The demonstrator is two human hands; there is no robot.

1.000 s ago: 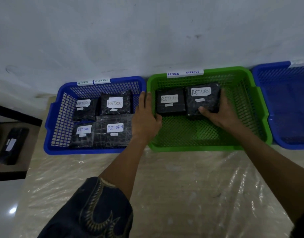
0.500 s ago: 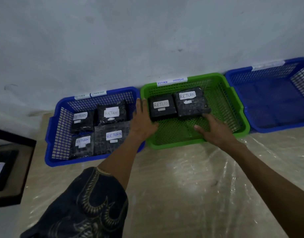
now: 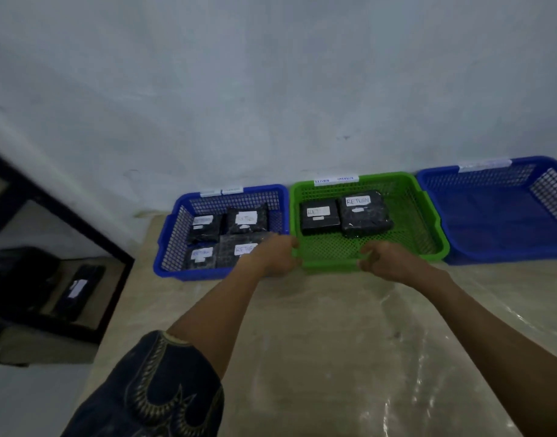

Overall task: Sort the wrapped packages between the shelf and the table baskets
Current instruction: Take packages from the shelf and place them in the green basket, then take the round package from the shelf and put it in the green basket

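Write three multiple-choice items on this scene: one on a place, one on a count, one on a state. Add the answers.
1. Where are the left hand and right hand?
A. At the near rim of the green basket
B. Inside the right blue basket
C. On the shelf

2. How many wrapped packages lie in the left blue basket?
A. Two
B. Four
C. Six

3. How do the two packages in the green basket lie?
A. Stacked
B. On edge
C. Flat, side by side, labels up

Answers:
1 A: both hands overlap its near rim.
2 B: four white labels show.
3 C: both labels face up, and neither package covers the other.
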